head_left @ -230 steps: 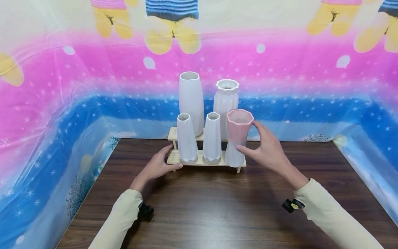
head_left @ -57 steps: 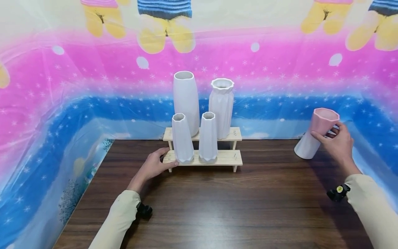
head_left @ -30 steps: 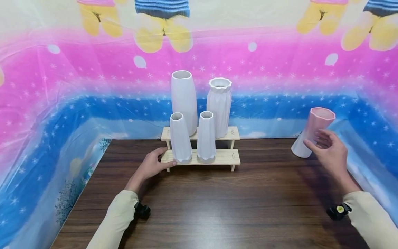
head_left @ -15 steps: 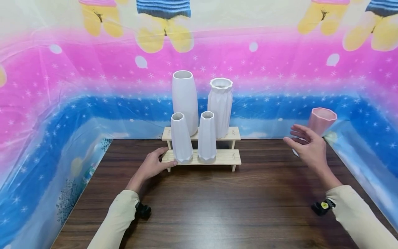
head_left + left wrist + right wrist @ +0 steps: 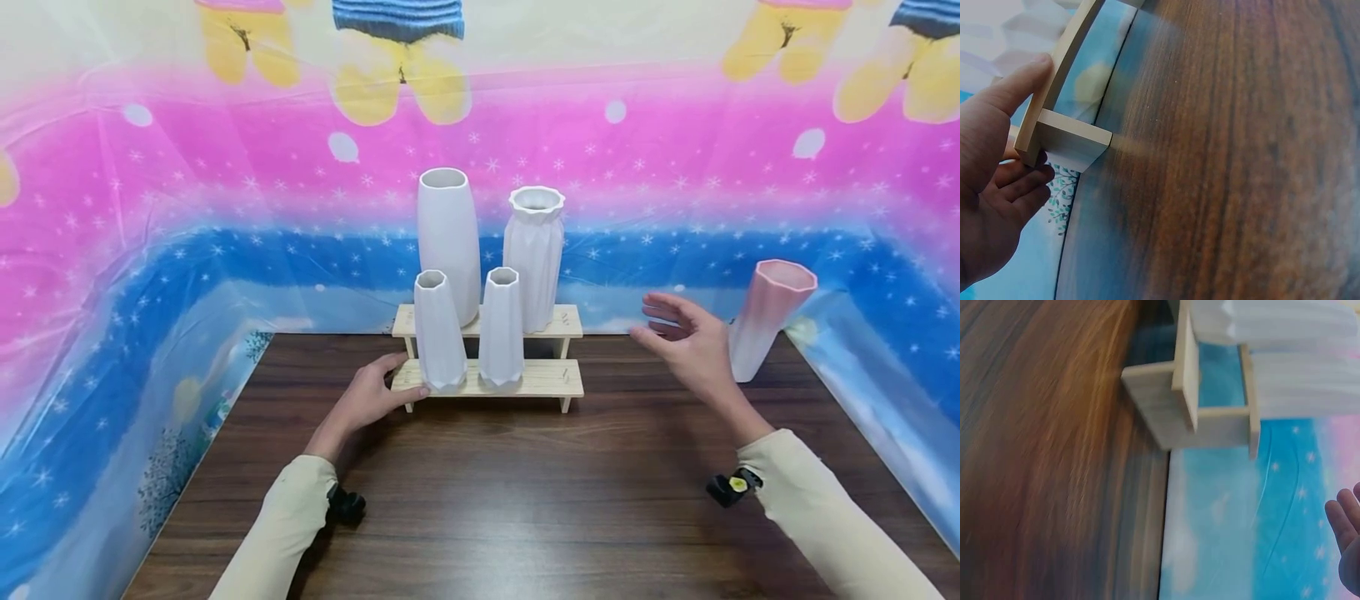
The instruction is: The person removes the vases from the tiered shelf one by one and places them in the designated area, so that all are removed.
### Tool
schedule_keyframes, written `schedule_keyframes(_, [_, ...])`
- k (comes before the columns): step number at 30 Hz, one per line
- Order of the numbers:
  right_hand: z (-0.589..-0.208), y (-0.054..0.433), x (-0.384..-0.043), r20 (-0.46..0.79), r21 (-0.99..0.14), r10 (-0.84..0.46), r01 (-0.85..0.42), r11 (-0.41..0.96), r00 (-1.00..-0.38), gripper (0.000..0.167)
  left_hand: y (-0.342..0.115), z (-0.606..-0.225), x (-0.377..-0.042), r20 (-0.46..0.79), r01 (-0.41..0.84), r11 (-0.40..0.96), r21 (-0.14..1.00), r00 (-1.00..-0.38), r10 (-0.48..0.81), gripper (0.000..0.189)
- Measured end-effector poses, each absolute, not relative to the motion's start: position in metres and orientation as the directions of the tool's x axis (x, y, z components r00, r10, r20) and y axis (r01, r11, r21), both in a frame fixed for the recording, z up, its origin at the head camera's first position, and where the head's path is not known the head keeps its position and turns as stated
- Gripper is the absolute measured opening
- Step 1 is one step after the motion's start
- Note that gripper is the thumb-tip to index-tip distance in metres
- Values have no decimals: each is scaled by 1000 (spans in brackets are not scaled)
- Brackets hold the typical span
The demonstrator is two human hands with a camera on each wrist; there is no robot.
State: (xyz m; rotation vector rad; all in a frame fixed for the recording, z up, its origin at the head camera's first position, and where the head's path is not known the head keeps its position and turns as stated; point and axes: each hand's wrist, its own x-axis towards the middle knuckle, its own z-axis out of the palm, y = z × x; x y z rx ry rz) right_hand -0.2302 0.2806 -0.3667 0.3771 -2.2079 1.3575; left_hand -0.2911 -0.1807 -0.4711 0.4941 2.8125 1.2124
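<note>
My left hand [image 5: 365, 402] holds the left end of a two-tier wooden stand [image 5: 546, 379], thumb on the lower plank and fingers below it, as the left wrist view shows. Two slim white faceted vases [image 5: 441, 342] stand on the lower tier. The upper tier bears a tall smooth white vase [image 5: 448, 242] and a fluted white vase [image 5: 535, 262] with a scalloped rim. My right hand [image 5: 693, 350] is in the air between the stand and a pink-and-white vase [image 5: 776, 304], fingers apart and nothing in them. That vase stands at the table's right, partly hidden behind the hand.
A dark wooden table [image 5: 487, 492] lies under everything. Printed cloth [image 5: 337, 275] in pink and blue hangs behind it and along both sides. The stand is near the table's back edge.
The pink-and-white vase went from the stand's lower tier to the table's right side, where my right hand let go. That hand has since moved left. My left hand has stayed on the stand.
</note>
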Motion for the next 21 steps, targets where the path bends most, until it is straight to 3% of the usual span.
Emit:
schedule_keyframes(10, [-379, 245, -260, 538, -786, -26, -512, 347, -843, 53, -180, -470, -291, 85, 271, 646, 713, -949, 304, 92])
schedule_keyframes(21, [-382, 199, -266, 486, -843, -106, -497, 206, -868, 55, -180, -471, -290, 96, 276, 643, 714, -949, 301, 90])
